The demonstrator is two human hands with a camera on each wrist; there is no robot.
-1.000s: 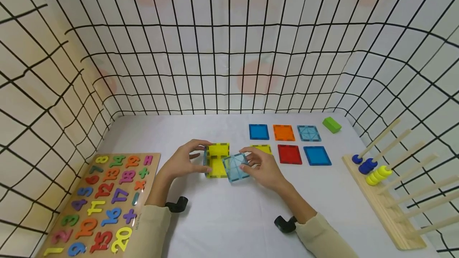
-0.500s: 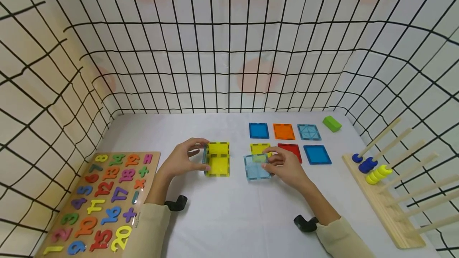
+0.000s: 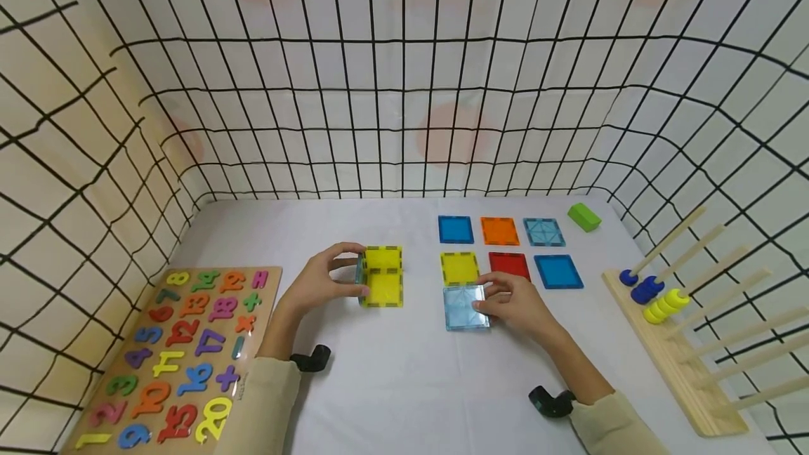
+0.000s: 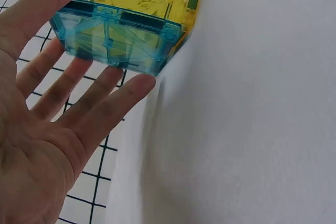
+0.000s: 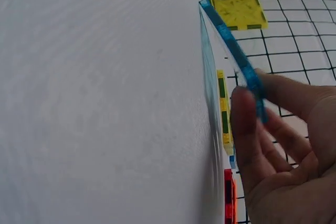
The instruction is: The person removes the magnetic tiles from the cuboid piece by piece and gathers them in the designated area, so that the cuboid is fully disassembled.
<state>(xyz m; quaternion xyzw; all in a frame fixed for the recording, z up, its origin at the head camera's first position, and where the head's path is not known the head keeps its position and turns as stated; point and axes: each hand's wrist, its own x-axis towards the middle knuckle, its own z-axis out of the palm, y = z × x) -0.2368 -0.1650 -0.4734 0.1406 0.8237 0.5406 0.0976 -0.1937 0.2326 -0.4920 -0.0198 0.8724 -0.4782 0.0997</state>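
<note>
My left hand (image 3: 319,278) holds a small build of magnetic tiles by its left side, thumb and fingers at opposite edges of a light blue tile (image 4: 113,38) that stands upright. Joined to it are a flat yellow tile (image 3: 384,290) and an upright yellow tile (image 3: 383,258) at the back. In my right hand (image 3: 515,302), a loose light blue magnetic tile (image 3: 464,307) is pinched at its right edge between thumb and fingers. The right wrist view shows this tile (image 5: 233,45) tilted, one edge lower near the white cloth.
Loose tiles lie behind the right hand: yellow (image 3: 460,268), red (image 3: 510,265), blue (image 3: 558,272), blue (image 3: 456,229), orange (image 3: 500,231) and light blue (image 3: 544,232). A green block (image 3: 584,217), a wooden peg rack (image 3: 679,364), a number board (image 3: 177,350) and black wire mesh (image 3: 404,90) surround them.
My right hand has moved right and slightly nearer with the light blue tile, away from the yellow build, uncovering the loose yellow tile. My left hand has stayed at the build.
</note>
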